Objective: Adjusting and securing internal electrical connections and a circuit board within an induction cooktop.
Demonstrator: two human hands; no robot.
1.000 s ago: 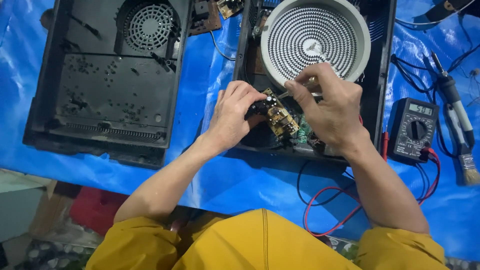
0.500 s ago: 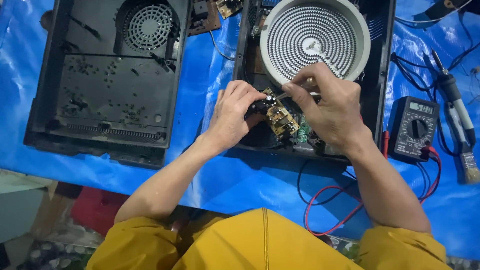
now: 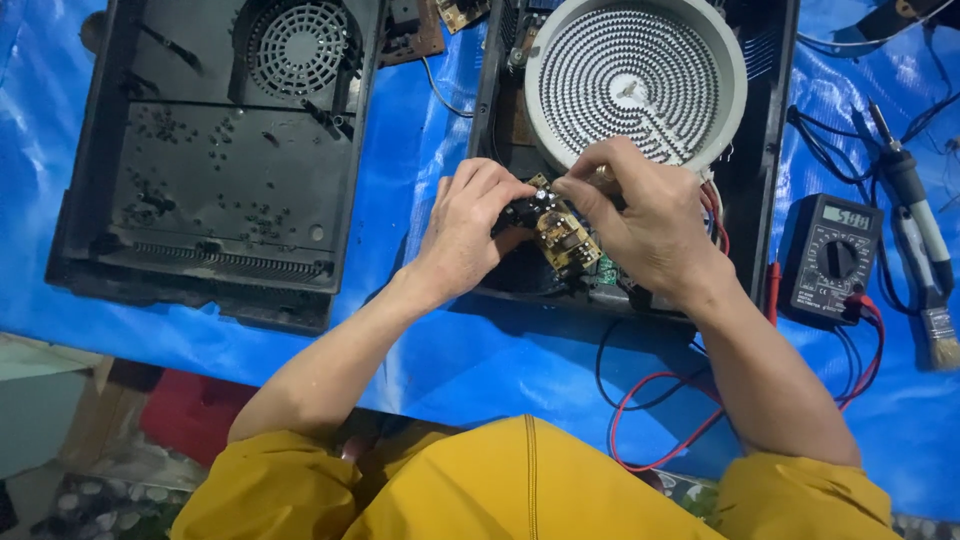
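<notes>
Pinched between both hands: a small yellow-brown circuit board [image 3: 563, 232], tilted, held over the front edge of the open black cooker housing [image 3: 760, 130]. Left hand [image 3: 470, 235] curled at the board's 9 o'clock end, fingertips pressed on a dark component there. Right hand [image 3: 645, 220] arched over the 3 o'clock end, thumb and forefinger closed together near the board's top corner; whether gripping the board itself or a small part on it, cannot tell. Directly at 12 o'clock from the board, inside the same housing, a round white heating plate [image 3: 635, 75] with a spiral coil. At 3 o'clock, beyond the housing wall, a black multimeter [image 3: 828, 258] on the blue tarpaulin [image 3: 450, 360], red and black leads [image 3: 650, 420] looping toward 6 o'clock. Farther out at 3 o'clock, a paintbrush [image 3: 935, 300] near the frame's edge. At 9 o'clock, well apart, a second black casing half [image 3: 210, 170] with a round fan grille. At 6 o'clock, yellow clothing [image 3: 530, 490].
</notes>
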